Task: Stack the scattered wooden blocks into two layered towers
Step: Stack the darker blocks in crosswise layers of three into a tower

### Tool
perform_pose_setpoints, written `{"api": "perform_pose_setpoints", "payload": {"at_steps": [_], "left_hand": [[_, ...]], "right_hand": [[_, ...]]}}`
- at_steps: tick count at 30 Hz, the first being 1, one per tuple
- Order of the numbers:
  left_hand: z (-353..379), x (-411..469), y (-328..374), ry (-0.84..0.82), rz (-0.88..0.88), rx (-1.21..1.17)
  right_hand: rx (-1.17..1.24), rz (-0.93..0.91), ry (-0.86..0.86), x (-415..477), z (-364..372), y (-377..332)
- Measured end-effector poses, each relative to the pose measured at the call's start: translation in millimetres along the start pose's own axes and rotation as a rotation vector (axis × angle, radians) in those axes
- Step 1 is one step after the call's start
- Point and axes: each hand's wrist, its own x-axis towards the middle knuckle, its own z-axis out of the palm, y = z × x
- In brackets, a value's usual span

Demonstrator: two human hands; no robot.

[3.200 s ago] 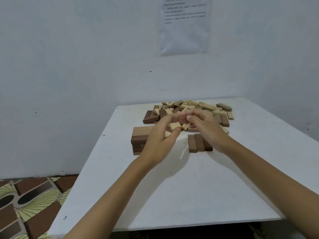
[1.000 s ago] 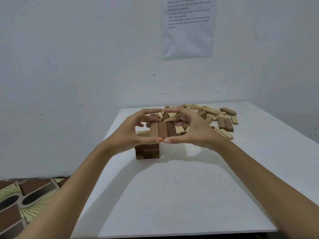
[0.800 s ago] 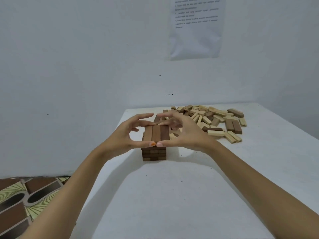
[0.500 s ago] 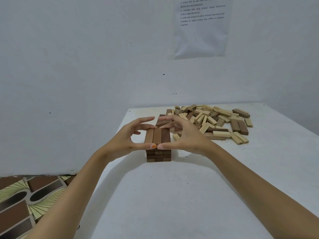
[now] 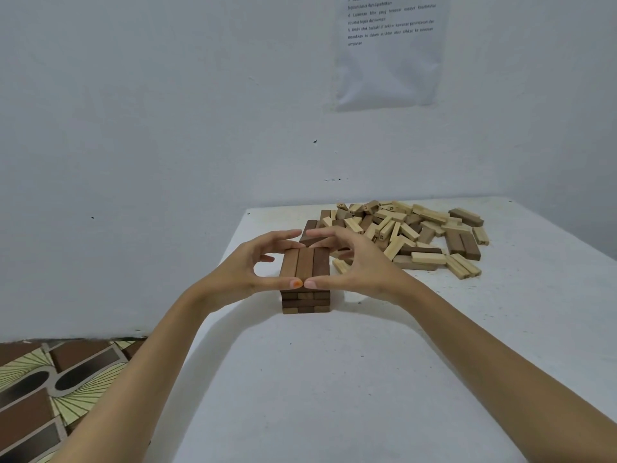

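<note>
Head view shows a low tower of dark brown wooden blocks point(image 5: 305, 302) standing towards the left of the white surface point(image 5: 334, 379), with a scattered pile of pale and dark wooden blocks point(image 5: 410, 232) lying beyond it to the right. An uneven squeeze or a jerky release could skew the top layer of three dark blocks point(image 5: 304, 267) or push the rows beneath out of line. That layer sits between the left hand point(image 5: 247, 272) and right hand point(image 5: 354, 265). Both hands pinch it, with thumbs meeting at its near end and fingers curled over its far end.
</note>
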Motion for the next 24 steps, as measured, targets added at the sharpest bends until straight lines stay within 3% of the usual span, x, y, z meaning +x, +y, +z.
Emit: {"api": "perform_pose_setpoints", "payload": {"at_steps": [17, 24], "left_hand": [[1.1, -5.1, 1.0, -0.036, -0.035, -0.046], [23.6, -20.2, 5.1, 0.296, -0.240, -0.308]], "right_hand": [[-0.003, 0.050, -0.064, -4.4, -2.3, -6.4], [0.202, 0.199, 0.081, -15.0, -7.0, -20.0]]}}
